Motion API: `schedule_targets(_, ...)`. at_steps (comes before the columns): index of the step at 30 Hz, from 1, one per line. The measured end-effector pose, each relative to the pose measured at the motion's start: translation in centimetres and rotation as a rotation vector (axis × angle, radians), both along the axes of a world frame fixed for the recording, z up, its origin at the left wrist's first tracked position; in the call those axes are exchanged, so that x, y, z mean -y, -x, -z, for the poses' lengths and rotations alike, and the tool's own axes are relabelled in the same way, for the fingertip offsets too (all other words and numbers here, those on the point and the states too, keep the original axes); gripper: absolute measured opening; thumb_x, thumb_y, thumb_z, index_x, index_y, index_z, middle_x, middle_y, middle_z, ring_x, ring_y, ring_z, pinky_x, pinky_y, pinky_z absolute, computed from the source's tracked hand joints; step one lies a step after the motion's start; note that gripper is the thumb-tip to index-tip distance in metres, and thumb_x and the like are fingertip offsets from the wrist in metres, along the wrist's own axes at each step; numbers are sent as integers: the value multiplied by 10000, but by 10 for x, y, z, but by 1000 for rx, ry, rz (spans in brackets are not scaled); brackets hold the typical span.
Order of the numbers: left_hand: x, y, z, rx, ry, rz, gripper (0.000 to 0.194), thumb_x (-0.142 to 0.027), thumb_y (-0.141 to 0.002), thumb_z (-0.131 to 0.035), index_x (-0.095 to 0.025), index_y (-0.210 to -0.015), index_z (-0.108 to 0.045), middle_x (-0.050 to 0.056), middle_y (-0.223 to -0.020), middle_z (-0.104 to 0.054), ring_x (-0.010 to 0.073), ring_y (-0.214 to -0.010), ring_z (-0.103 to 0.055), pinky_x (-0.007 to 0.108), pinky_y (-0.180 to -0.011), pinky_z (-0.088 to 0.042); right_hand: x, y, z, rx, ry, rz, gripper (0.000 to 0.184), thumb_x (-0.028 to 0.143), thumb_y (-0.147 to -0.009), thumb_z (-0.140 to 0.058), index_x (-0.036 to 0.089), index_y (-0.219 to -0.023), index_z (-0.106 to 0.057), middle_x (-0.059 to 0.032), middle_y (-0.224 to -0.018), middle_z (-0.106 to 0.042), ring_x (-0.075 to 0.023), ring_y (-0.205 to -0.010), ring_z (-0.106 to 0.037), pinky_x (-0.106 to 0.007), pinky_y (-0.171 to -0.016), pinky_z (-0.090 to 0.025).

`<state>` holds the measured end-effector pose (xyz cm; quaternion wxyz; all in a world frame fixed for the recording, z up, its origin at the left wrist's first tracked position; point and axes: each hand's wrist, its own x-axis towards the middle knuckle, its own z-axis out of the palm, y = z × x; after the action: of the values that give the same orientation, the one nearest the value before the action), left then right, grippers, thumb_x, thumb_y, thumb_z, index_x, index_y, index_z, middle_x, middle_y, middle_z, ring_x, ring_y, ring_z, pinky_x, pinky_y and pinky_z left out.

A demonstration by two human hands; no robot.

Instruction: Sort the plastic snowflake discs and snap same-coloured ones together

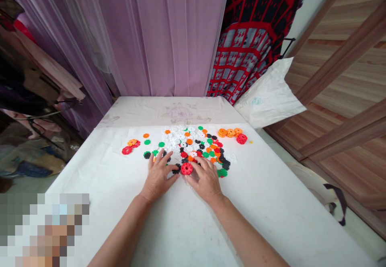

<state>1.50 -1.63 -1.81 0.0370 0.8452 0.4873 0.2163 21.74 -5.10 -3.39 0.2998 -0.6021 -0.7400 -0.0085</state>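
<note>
— Both hands are held low over the table; what is touched by each?

— At the right hand (207, 176), thumb and fingertips are set around the edge of a bright red, round, notched plastic disc (186, 168). Whether it is firmly pinched cannot be told. The left hand (158, 176) is spread, thumb and forefinger parted, and nothing is clearly gripped by it.

— Where is the red disc placed?

— Between the hands, at the near edge of a loose spread of white, black, green, orange and red notched plastic discs (177, 140).

— How is it best handled?

— By the rim, it would seem, with thumb and forefinger opposed and the face kept level. The left fingertips should be kept light, since thin neighbouring discs could easily be scattered.

— And farther out?

— A thick red group of discs (241, 138) and a row of orange discs (230, 133) are set apart on the right; a few red and orange discs (127, 150) are gathered on the left. All are borne by a white cloth-covered table (256, 206), backed by a plain purple curtain (169, 37).
</note>
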Motion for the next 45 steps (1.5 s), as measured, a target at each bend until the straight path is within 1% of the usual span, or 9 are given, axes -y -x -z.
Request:
schedule_targets(5,-1,-11,0,10,18,-33,126,-338,-830,-667,-321,-921,-753,59,-1418,-554,388,-1411,-350,707,-1115,-201,-1,-1,1,7,-8,-8,399,441,-819,-676,237,-1162,-677,-100,-1332,-598,-311,-1237,-499,-462,-1007,-403)
schedule_targets(9,-1,-13,0,4,13,-36,138,-319,-836,-659,-317,-936,-753,63,-1411,-561,385,-1409,-355,715,-1110,-208,-1,-3,1,34,42,3,439,465,-758,-729,240,-1131,-680,-119,-1432,-514,-343,-1340,-408,-514,-1040,-378)
schedule_targets(13,-1,-12,1,-7,3,-30,159,-316,-847,-642,-316,-960,-754,72,-1406,-565,380,-1407,-360,708,-1109,-219,-5,-1,0,40,92,7,400,465,-736,-740,229,-1057,-699,-136,-1467,-470,-360,-1390,-342,-547,-1058,-358)
schedule_targets(21,-4,-15,5,-16,25,-18,172,-308,-859,-622,-306,-986,-737,67,-1436,-539,376,-1426,-330,710,-1105,-224,-17,4,-4,7,152,21,326,415,-708,-751,209,-956,-705,-137,-1441,-502,-373,-1393,-333,-591,-1076,-316)
schedule_targets(28,-6,-16,3,-12,69,-7,179,-310,-865,-621,-305,-1002,-735,57,-1442,-537,361,-1440,-310,696,-1120,-211,-22,5,1,-1,140,3,307,392,-690,-743,185,-916,-717,-150,-1422,-528,-390,-1401,-322,-593,-1108,-274)
schedule_targets(31,-6,-15,1,-2,98,1,180,-297,-861,-624,-300,-1002,-736,56,-1449,-531,361,-1447,-297,698,-1124,-198,-22,5,3,-3,129,7,314,385,-678,-746,182,-915,-721,-149,-1416,-534,-390,-1399,-329,-581,-1113,-273)
schedule_targets(36,-5,-15,-1,5,150,-1,195,-268,-864,-609,-299,-1006,-740,60,-1464,-514,365,-1456,-274,701,-1132,-167,-22,5,6,-18,89,0,310,377,-698,-723,176,-935,-722,-142,-1401,-549,-377,-1402,-326,-565,-1122,-264)
schedule_targets(41,-6,-16,-1,-5,152,-15,230,-252,-835,-634,-296,-1036,-735,66,-1459,-519,378,-1448,-285,701,-1129,-177,-20,6,5,-18,100,4,323,380,-701,-723,174,-950,-720,-134,-1406,-548,-384,-1403,-323,-588,-1125,-239)
schedule_targets(45,-6,-16,0,10,149,-14,212,-242,-829,-631,-304,-998,-743,54,-1443,-537,377,-1444,-293,706,-1128,-172,-19,7,2,-24,119,10,334,402,-693,-734,195,-954,-719,-120,-1427,-531,-380,-1415,-302,-590,-1131,-223)
